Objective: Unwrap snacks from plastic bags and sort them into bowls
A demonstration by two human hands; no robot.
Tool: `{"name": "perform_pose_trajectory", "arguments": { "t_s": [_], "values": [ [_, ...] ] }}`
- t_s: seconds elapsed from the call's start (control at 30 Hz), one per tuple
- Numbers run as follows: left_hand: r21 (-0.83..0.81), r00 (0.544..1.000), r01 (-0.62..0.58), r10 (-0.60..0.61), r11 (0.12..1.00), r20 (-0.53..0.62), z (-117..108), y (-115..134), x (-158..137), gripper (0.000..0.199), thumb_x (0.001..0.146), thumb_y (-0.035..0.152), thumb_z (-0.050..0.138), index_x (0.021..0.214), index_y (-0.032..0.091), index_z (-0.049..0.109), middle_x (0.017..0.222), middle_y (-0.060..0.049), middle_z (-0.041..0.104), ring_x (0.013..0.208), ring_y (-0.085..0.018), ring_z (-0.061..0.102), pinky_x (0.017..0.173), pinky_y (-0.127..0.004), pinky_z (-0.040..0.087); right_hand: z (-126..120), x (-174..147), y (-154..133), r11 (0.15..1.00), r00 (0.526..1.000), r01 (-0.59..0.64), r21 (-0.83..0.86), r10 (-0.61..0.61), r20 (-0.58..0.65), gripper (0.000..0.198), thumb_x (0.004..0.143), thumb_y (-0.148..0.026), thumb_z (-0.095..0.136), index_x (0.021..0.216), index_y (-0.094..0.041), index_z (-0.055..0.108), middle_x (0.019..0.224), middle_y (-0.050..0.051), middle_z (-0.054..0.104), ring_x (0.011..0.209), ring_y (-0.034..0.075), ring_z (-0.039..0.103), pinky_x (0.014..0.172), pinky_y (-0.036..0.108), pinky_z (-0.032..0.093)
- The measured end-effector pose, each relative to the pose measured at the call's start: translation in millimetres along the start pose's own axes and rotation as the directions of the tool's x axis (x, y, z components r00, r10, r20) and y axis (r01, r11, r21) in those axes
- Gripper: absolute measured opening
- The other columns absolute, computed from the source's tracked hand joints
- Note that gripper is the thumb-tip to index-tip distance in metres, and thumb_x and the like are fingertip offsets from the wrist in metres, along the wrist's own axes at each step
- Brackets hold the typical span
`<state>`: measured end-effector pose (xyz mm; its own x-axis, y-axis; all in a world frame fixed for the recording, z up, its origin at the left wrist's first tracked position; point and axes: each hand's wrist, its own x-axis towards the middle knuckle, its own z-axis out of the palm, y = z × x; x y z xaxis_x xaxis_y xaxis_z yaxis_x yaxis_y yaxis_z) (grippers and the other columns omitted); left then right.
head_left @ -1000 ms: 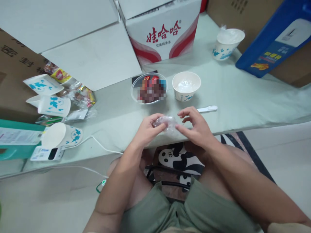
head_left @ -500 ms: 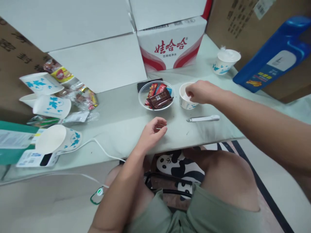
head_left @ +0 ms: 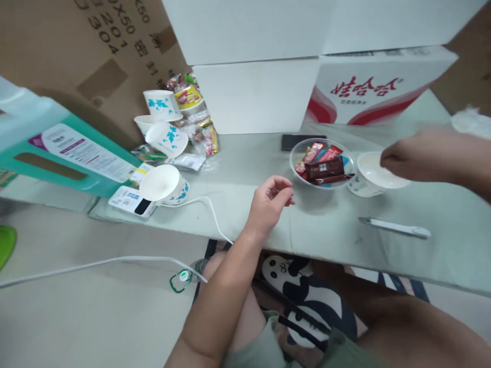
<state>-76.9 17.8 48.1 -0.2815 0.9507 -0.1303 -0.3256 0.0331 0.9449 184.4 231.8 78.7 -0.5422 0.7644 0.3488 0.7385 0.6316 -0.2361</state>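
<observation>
1. Two hands, bare, head view. Left hand [head_left: 271, 202]: fingers loosely curled, a gap by the thumb, no item seen in it; over the near edge of the table [head_left: 245, 158], just left of the bowl [head_left: 322, 186]. Right hand [head_left: 420, 156]: blurred, fingers folded in, overlapping the right rim of the cup [head_left: 362, 185]; whether it touches the cup or pinches anything, cannot tell.

2. One change of place: half a second ago the right fingers dipped into the cup; now they are at its right rim. A second ago both hands held clear wrap over the near edge; none shows between them now. Judgement: the handling of that wrap looks finished, and the reach into the cup seems to be ending.

3. One cup, paper, white with blue print, immediately right of the bowl. Mouth wide, inside pale; contents too blurred to tell.

4. One bowl, round, clear, left of the cup. Contents: brown bar [head_left: 326, 168], glossy wrapper, lying near side; red packets [head_left: 309, 156] behind, set at angles; some blue among them.

5. One cutter [head_left: 395, 227], white, flat on the table, nearer than the cup.

6. One dark slab [head_left: 301, 141], flat, at the far side of the bowl.
</observation>
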Motion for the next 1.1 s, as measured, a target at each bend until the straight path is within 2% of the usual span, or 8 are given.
{"name": "perform_pose_trajectory", "arguments": {
  "t_s": [0.07, 0.17, 0.3, 0.47, 0.6, 0.77, 0.93, 1.1],
  "values": [
    [-0.124, 0.993, 0.023, -0.036, 0.992, -0.11, -12, 8, 0, 0.012, 0.073, 0.024, 0.064, 0.082, 0.02, 0.058, 0.068, 0.005, 0.055, 0.058, -0.007, 0.054, 0.062, -0.023, 0.044, -21, 26, -51, 0.986, 0.975, 0.071, -0.15, -0.037, 0.221, 0.013, 0.076, -0.023, 0.075, 0.064, -0.029, 0.072, 0.057, 0.001, 0.063, 0.052, 0.018, 0.055, 0.062, 0.038, 0.045],
    [-0.339, 0.965, 0.037, -0.122, 0.94, -0.233, -30, 15, 3, 0.016, 0.071, 0.027, 0.063, 0.082, 0.021, 0.053, 0.062, 0.006, 0.047, 0.054, -0.007, 0.047, 0.056, -0.021, 0.038, -11, 63, -151, 0.992, 0.936, 0.11, 0.065, -0.126, 0.33, 0.018, 0.082, -0.021, 0.064, 0.094, -0.028, 0.074, 0.07, 0.0, 0.071, 0.063, 0.019, 0.063, 0.062, 0.033, 0.045],
    [-0.553, 0.935, 0.047, -0.232, 0.832, -0.269, -51, 20, 7, 0.019, 0.07, 0.027, 0.06, 0.078, 0.022, 0.043, 0.058, 0.008, 0.034, 0.049, -0.007, 0.037, 0.051, -0.022, 0.03, 78, 115, -264, 0.946, 0.851, 0.196, 0.26, -0.295, 0.435, 0.047, 0.079, -0.018, 0.064, 0.125, -0.026, 0.064, 0.079, 0.001, 0.073, 0.076, 0.023, 0.068, 0.073, 0.034, 0.049],
    [-0.688, 0.9, 0.015, -0.309, 0.726, -0.307, -70, 23, 8, 0.013, 0.073, 0.023, 0.053, 0.076, 0.022, 0.041, 0.056, 0.006, 0.031, 0.047, -0.008, 0.033, 0.05, -0.024, 0.027, 197, 176, -330, 0.959, 0.862, -0.069, 0.274, -0.08, 0.501, 0.083, 0.077, -0.035, 0.074, 0.151, -0.023, 0.039, 0.122, 0.017, 0.069, 0.108, 0.037, 0.066, 0.091, 0.048, 0.051],
    [-0.7, 0.896, 0.008, -0.316, 0.714, -0.312, -81, 26, 6, 0.01, 0.073, 0.021, 0.054, 0.072, 0.02, 0.044, 0.054, 0.007, 0.033, 0.046, -0.007, 0.033, 0.051, -0.022, 0.028, 242, 193, -349, 0.93, 0.889, -0.228, 0.288, 0.078, 0.451, 0.1, 0.071, -0.026, 0.079, 0.157, -0.019, 0.028, 0.133, 0.021, 0.062, 0.124, 0.04, 0.06, 0.103, 0.055, 0.047],
    [-0.682, 0.88, -0.097, -0.258, 0.725, -0.399, -84, 27, 5, 0.01, 0.07, 0.022, 0.057, 0.071, 0.019, 0.047, 0.053, 0.008, 0.035, 0.046, -0.005, 0.034, 0.049, -0.02, 0.026, 245, 196, -346, 0.831, 0.882, -0.407, 0.378, 0.251, 0.399, 0.101, 0.075, -0.014, 0.07, 0.159, -0.013, 0.015, 0.132, 0.021, 0.06, 0.121, 0.036, 0.062, 0.097, 0.048, 0.054],
    [-0.665, 0.888, -0.119, -0.22, 0.737, -0.403, -81, 25, 7, 0.01, 0.069, 0.021, 0.056, 0.07, 0.019, 0.046, 0.053, 0.008, 0.034, 0.046, -0.005, 0.034, 0.048, -0.018, 0.027, 184, 151, -310, 0.733, 0.88, -0.459, 0.503, 0.294, 0.374, 0.094, 0.07, -0.016, 0.071, 0.153, -0.018, 0.029, 0.12, 0.016, 0.062, 0.092, 0.03, 0.069, 0.069, 0.041, 0.061],
    [-0.439, 0.947, -0.09, -0.059, 0.894, -0.315, -71, 18, 8, 0.029, 0.077, 0.026, 0.065, 0.104, 0.025, 0.054, 0.085, 0.002, 0.058, 0.073, -0.01, 0.059, 0.062, -0.019, 0.047, 96, 11, -248, 0.622, 0.969, -0.241, 0.745, 0.117, 0.216, 0.067, 0.077, -0.032, 0.072, 0.136, -0.029, 0.042, 0.116, 0.006, 0.058, 0.081, 0.019, 0.065, 0.063, 0.031, 0.058]
  ]
}}
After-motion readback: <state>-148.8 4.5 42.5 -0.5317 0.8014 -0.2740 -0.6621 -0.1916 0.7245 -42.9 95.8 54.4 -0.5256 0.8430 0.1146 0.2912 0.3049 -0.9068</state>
